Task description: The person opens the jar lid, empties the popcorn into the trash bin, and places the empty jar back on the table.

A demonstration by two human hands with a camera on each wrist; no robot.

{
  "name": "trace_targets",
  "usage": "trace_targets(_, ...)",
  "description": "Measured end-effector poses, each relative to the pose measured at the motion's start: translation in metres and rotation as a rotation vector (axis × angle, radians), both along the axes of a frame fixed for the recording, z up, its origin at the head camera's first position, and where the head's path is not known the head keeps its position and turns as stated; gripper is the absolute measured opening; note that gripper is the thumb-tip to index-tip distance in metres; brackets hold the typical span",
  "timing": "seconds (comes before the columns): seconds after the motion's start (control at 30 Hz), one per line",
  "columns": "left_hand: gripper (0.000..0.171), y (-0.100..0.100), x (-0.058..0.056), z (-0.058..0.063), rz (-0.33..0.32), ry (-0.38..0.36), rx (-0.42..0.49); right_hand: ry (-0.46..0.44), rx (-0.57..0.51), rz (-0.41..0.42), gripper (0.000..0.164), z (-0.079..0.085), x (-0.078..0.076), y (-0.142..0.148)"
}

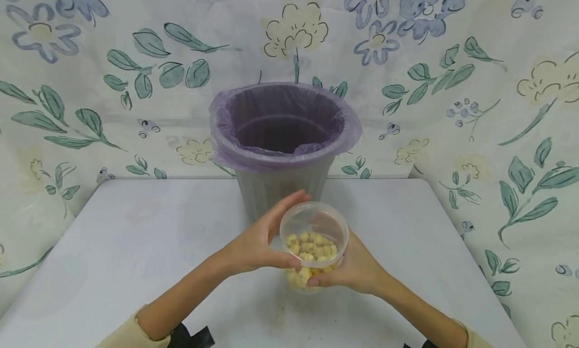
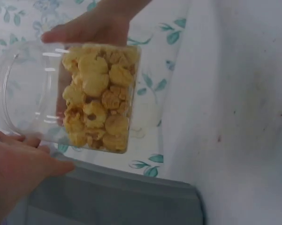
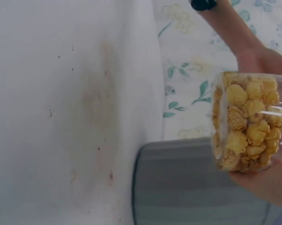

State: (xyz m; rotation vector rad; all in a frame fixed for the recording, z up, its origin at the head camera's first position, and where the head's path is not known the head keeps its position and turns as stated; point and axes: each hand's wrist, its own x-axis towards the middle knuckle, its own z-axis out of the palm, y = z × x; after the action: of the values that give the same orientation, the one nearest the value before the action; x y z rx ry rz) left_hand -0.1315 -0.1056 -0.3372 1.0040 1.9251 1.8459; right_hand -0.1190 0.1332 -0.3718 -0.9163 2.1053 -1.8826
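A clear plastic jar, part filled with yellow popcorn, is held up in front of the bin, its round top tilted towards the head camera. My left hand holds it near the rim, thumb on the near side and fingers reaching round the far left. Lower on the right side, my right hand grips the jar's body with its thumb across the front. Whether a clear lid covers the top, I cannot tell. In the right wrist view the popcorn lies packed against the jar's base end.
A grey waste bin with a purple liner folded over its rim stands at the back of the white table. Small dark crumbs and a brownish stain mark the tabletop. Flower-patterned cloth hangs behind and at the sides.
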Motion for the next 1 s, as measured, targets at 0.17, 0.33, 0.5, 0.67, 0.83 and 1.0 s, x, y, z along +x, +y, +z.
trace_targets(0.17,0.113,-0.004,-0.008,-0.002,-0.141,-0.047,-0.004,-0.013,-0.007,0.051,0.109,0.002,0.003,0.000)
trace_targets(0.33,0.108,-0.003,-0.008,-0.005,-0.138,-0.021,0.011,0.005,0.011,0.051,0.109,0.001,0.004,-0.001)
trace_targets(0.5,0.104,0.005,0.002,-0.009,0.050,0.039,-0.012,0.046,0.034,-0.025,0.109,0.001,0.004,-0.001)
trace_targets(0.67,0.107,0.014,0.015,-0.013,0.222,0.068,-0.023,0.065,0.063,-0.113,0.104,-0.001,0.003,-0.001)
trace_targets(0.83,0.118,0.013,0.016,-0.011,0.195,0.094,-0.028,0.052,0.057,-0.107,0.104,-0.001,0.002,0.000)
trace_targets(1.0,0.119,0.003,0.003,-0.008,0.013,0.059,0.023,0.035,0.025,-0.051,0.105,0.000,0.002,0.001)
